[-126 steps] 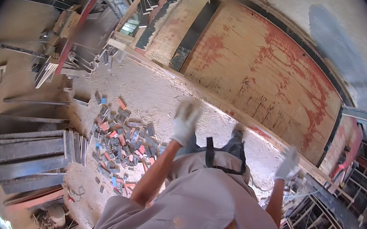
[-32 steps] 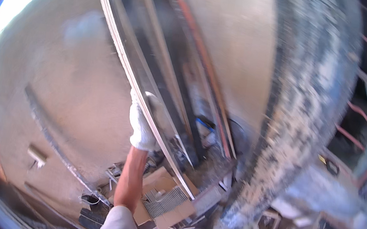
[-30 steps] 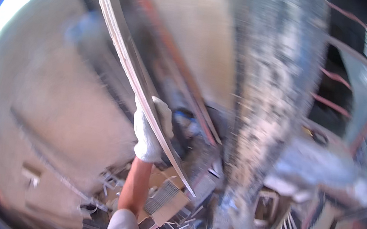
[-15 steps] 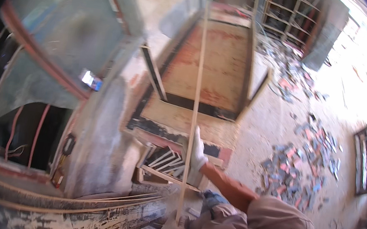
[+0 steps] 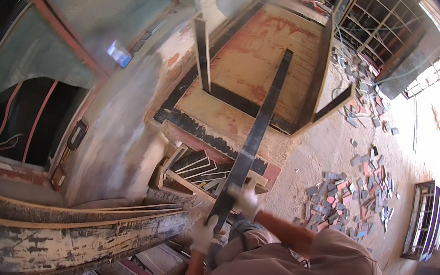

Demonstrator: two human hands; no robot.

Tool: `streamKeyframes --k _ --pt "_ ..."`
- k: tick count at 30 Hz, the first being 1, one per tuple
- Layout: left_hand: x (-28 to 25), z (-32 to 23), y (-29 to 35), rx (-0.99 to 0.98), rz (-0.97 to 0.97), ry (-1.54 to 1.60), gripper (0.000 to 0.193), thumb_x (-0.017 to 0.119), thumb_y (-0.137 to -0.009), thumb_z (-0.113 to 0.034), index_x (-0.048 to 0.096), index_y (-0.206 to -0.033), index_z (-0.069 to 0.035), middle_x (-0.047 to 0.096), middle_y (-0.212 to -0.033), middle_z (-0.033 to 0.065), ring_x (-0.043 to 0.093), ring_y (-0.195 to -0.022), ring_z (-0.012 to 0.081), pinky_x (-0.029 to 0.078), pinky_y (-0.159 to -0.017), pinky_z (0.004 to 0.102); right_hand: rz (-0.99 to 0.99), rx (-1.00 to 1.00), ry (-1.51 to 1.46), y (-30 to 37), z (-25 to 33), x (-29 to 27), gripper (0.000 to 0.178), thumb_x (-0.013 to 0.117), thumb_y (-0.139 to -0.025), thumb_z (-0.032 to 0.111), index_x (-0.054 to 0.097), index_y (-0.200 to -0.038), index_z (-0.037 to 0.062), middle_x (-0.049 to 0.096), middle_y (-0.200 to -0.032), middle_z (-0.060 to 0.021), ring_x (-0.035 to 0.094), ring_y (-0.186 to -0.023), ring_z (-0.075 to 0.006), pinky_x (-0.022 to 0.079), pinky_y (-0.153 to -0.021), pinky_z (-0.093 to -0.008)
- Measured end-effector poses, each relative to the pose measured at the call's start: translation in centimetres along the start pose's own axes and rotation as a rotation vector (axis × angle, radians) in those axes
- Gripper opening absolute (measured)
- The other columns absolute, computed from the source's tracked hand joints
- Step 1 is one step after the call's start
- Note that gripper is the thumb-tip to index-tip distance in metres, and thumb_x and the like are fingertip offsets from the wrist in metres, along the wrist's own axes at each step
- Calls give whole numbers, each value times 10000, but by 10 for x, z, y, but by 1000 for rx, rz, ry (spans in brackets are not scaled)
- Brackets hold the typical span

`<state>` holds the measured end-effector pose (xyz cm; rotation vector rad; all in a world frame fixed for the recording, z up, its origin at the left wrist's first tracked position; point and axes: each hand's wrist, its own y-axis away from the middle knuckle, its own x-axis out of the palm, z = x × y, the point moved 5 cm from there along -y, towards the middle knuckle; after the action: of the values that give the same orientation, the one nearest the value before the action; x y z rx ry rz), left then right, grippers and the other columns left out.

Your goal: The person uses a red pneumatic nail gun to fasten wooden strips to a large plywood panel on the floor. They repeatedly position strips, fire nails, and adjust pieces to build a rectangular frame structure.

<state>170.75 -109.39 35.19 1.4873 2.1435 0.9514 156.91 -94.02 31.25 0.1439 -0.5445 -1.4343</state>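
Note:
A long, narrow wooden plank (image 5: 259, 126) with a dark face runs from my hands up over the large tray-like wooden frame. My left hand (image 5: 203, 235), in a pale glove, is closed round the plank's near end. A little farther along, my right hand (image 5: 247, 202), also gloved and slightly blurred, holds the plank's right edge with its fingers lying over the dark face. The plank's far end rests on or hangs above the reddish-brown panel (image 5: 242, 54) inside the frame; I cannot tell which.
A wooden box (image 5: 173, 178) of short strips stands below the frame. Long worn boards (image 5: 78, 244) lie at the lower left, beside a plastered wall (image 5: 113, 146). Small offcuts (image 5: 348, 196) litter the floor at right, near a barred metal frame (image 5: 423, 220). A lattice rack (image 5: 376, 24) stands at the back.
The plank has turned from edge-on to show its dark face, and its far end has dropped nearer. My left hand has shifted up and left; my right hand has moved toward me along it.

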Motion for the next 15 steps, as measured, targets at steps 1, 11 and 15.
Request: streamKeyframes --k 1,11,15 --pt "6 -7 -7 45 9 10 364 668 -930 -308 543 -1045 14 661 -793 136 674 -566 210 522 -441 254 34 -87 148 48 21 32 385 689 -909 239 641 -1246 61 656 -1181 -84 595 -1088 -214 396 -1064 -322" --pt "-215 136 124 -3 -910 -5 524 670 -883 -456 615 -1177 -25 688 -1082 191 647 -1031 360 498 -896 409 336 -523 1696 -151 -22 -59 382 570 -935 327 625 -1225 85 653 -1170 -114 622 -1054 -218 508 -890 -393" --pt "-361 192 297 -123 -1666 21 505 624 -898 -442 593 -1181 -25 664 -1081 248 629 -1008 429 498 -861 471 528 -676 2033 -142 -78 -109 366 518 -945 317 614 -1240 121 648 -1181 -113 625 -1067 -225 521 -868 -410"
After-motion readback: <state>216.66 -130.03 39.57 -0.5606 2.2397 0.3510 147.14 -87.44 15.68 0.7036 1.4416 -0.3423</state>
